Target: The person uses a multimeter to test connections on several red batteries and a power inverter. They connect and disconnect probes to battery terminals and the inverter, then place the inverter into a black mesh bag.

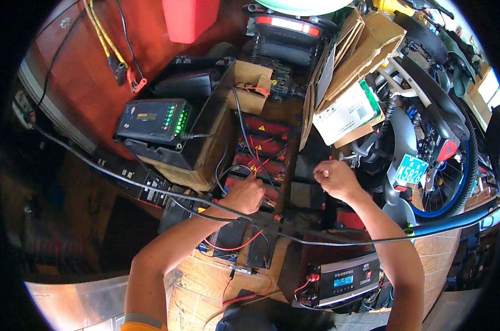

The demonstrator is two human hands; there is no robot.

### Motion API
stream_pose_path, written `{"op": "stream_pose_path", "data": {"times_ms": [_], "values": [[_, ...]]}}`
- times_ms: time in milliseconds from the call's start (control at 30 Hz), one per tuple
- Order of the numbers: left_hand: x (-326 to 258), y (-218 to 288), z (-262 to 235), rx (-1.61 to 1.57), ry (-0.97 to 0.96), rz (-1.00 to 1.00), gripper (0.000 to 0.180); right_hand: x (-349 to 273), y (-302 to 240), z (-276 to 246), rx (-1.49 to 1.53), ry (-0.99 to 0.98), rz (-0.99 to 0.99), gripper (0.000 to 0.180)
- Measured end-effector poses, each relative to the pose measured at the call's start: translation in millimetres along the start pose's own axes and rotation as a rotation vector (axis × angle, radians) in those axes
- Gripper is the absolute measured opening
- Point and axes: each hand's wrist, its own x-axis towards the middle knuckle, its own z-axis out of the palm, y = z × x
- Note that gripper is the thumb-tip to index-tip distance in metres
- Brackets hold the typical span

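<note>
My left hand (pixel 247 195) is closed over a row of red-and-black batteries (pixel 266 144). A thin red wire (pixel 257 164) runs up to its pinched fingertips, among loose black and red leads. To its right, my right hand (pixel 337 179) hovers above dark battery blocks (pixel 307 194) with curled fingers; whatever they hold, if anything, is hidden. A long black cable (pixel 294 238) passes in front of both forearms. On a black case at the left rests a black charger (pixel 153 119) with lit green lights. A box-shaped power unit (pixel 346 280) with a blue display and red terminal sits near my right forearm.
Folded cardboard (pixel 366 55) and a white-green carton (pixel 349 113) stand beyond my right hand. Parked bikes (pixel 421 127) crowd the right. An open cardboard box (pixel 250 85) lies behind the batteries. Clamp leads (pixel 134 83) hang at the upper left, near a red bin (pixel 189 19).
</note>
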Motion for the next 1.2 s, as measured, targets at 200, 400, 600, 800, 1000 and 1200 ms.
{"op": "stream_pose_path", "data": {"times_ms": [200,400,600,800,1000,1200], "values": [[51.1,-31.4,17.4,-0.165,0.351,-0.229,0.022,23.7,14.2,53.7,-0.058,-0.188,-0.003,0.025],[106.9,-44.2,31.4,-0.252,0.522,-0.230,0.036,48.1,6.8,84.2,0.180,-0.100,0.030,0.032],[144.0,-61.8,34.6,-0.457,0.327,-0.285,0.029,60.7,2.2,105.6,0.301,-0.051,0.039,0.033],[149.1,-68.0,34.5,-0.482,0.393,-0.239,0.022,58.8,1.2,108.9,0.178,0.101,-0.066,0.027],[156.3,-70.9,2.3,-0.391,0.492,-0.353,0.020,64.9,2.6,98.8,0.333,0.247,0.046,0.014],[159.3,-90.9,-3.7,-0.318,0.302,-0.353,0.019,65.7,25.9,117.1,0.374,0.212,0.021,0.018]]}}
